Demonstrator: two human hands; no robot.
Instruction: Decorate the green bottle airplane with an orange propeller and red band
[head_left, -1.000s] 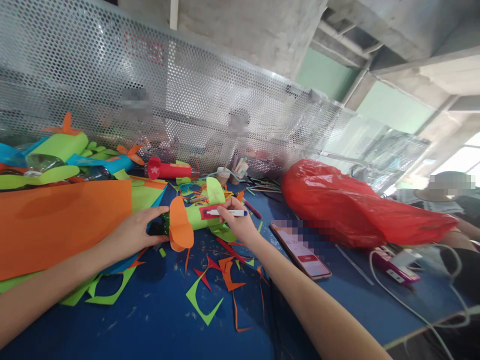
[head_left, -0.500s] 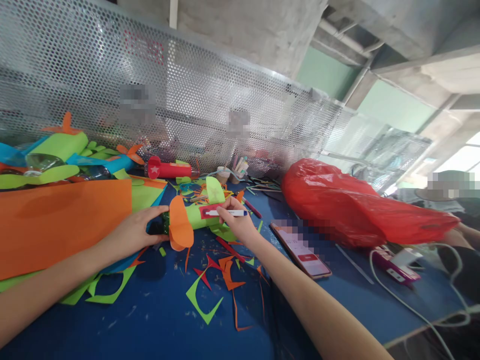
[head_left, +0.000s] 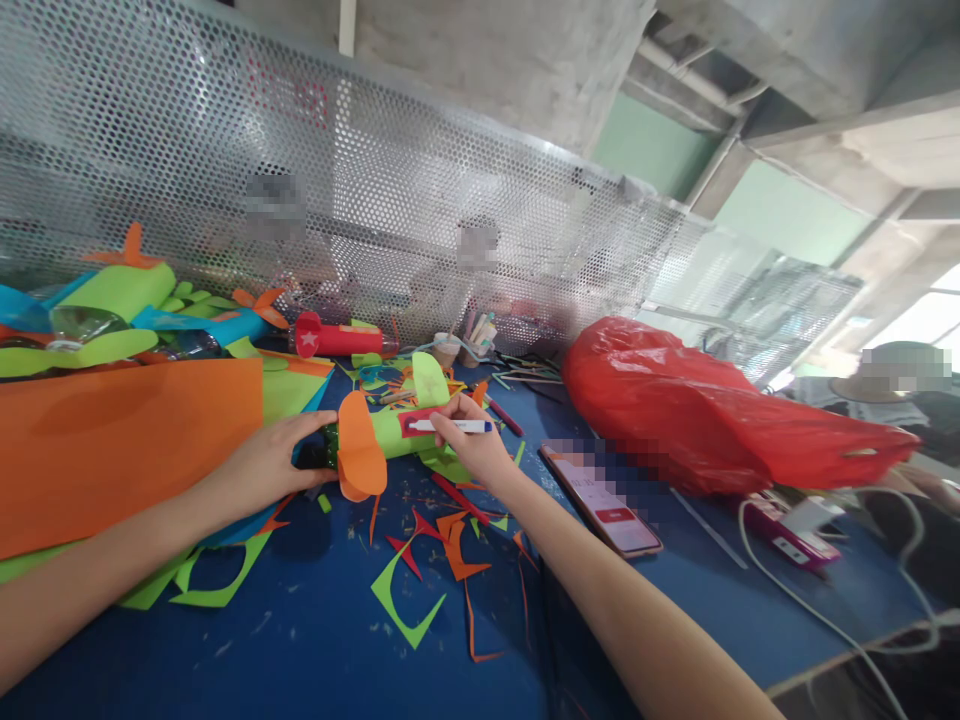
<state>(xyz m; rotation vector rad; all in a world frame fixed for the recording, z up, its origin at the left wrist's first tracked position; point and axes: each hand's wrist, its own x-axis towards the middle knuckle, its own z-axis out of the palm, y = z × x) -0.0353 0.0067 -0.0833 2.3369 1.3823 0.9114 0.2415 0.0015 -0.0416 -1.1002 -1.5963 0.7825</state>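
My left hand (head_left: 304,450) is wrapped round the dark green neck end of a plastic bottle (head_left: 328,447), which lies on its side. Lime green paper covers the bottle's body, and an orange paper propeller shape (head_left: 361,445) sits near the neck. A lime green fin (head_left: 430,380) stands up from the far end. My right hand (head_left: 471,437) pinches a white marker (head_left: 457,426) with a blue end. Its tip touches a red paper patch (head_left: 411,423) on the green paper. The far end of the bottle is partly hidden by my right hand.
Paper scraps (head_left: 409,600) litter the blue table (head_left: 300,640). Orange sheets (head_left: 127,450) lie at left, with paper-covered bottles (head_left: 349,341) behind. At right are a phone (head_left: 604,500), a red plastic bag (head_left: 675,400) and a white cable (head_left: 810,610). A perforated metal screen (head_left: 420,160) stands at the back.
My hands, the bottle and the marker have hardly moved. At the far right, another person's arm has shifted near the end of the red bag.
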